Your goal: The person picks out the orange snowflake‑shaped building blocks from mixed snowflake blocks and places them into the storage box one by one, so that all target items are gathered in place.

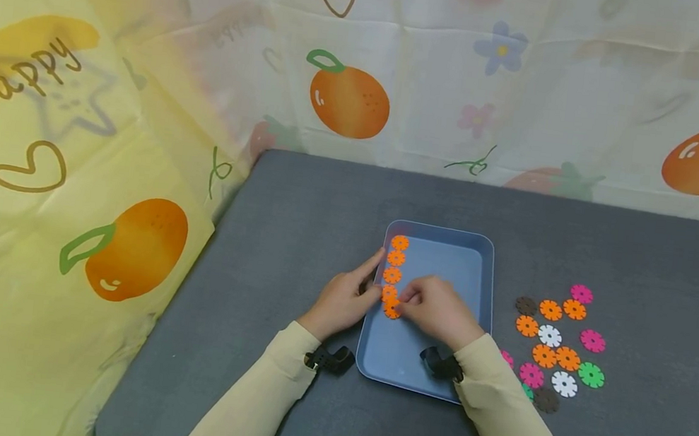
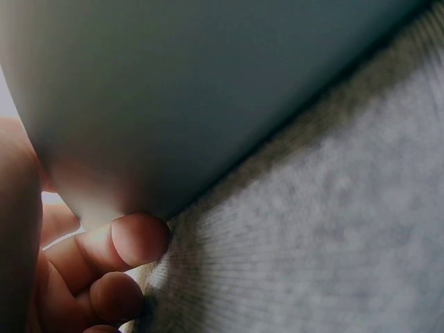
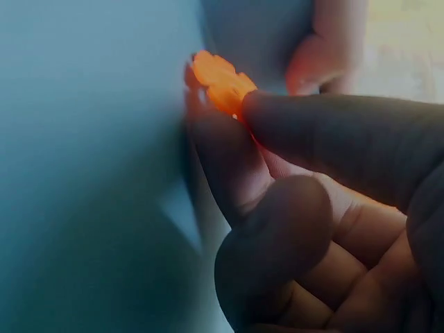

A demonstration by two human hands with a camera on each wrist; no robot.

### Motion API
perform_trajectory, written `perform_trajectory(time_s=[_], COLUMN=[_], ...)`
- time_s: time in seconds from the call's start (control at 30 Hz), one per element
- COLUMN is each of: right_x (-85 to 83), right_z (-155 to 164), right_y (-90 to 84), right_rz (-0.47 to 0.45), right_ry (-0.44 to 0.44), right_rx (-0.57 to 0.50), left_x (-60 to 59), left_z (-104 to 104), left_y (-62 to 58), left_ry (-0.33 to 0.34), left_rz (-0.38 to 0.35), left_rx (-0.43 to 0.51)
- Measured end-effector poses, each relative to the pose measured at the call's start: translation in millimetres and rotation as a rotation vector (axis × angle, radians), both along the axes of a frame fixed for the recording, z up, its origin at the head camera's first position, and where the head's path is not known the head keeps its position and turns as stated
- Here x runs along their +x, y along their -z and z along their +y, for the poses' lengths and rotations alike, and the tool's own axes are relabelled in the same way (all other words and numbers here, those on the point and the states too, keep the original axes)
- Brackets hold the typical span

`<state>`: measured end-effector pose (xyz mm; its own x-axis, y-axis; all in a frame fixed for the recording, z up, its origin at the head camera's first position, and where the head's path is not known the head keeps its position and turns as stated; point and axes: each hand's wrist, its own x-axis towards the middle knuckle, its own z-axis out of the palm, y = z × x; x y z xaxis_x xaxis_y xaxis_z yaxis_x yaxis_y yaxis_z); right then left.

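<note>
A blue tray lies on the table with a column of orange flower-shaped discs along the inside of its left wall. Over that left rim the left hand holds the tray, its thumb near the lower discs. In the left wrist view, curled fingertips touch the tray's outer wall. Inside the tray, the right hand pinches an orange disc between thumb and finger, at the column's near end. Its other fingers curl inward in the right wrist view.
Right of the tray, loose flower-shaped discs in pink, orange, white, green and brown lie scattered on the dark grey table. A fruit-printed cloth hangs behind and left of it.
</note>
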<state>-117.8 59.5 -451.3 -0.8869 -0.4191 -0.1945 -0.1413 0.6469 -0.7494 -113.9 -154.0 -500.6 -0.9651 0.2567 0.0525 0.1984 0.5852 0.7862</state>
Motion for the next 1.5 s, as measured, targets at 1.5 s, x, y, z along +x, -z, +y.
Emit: perform_trajectory(time_s=[1.5], right_x=[3.9], right_z=[-13.4], right_y=[4.8], right_rz=[0.053], right_ry=[0.026], right_rx=[0.083], left_x=[2.8], left_z=[2.3], left_y=[-9.5], left_ry=[0.006], left_rz=[0.003], left_rx=[-0.019])
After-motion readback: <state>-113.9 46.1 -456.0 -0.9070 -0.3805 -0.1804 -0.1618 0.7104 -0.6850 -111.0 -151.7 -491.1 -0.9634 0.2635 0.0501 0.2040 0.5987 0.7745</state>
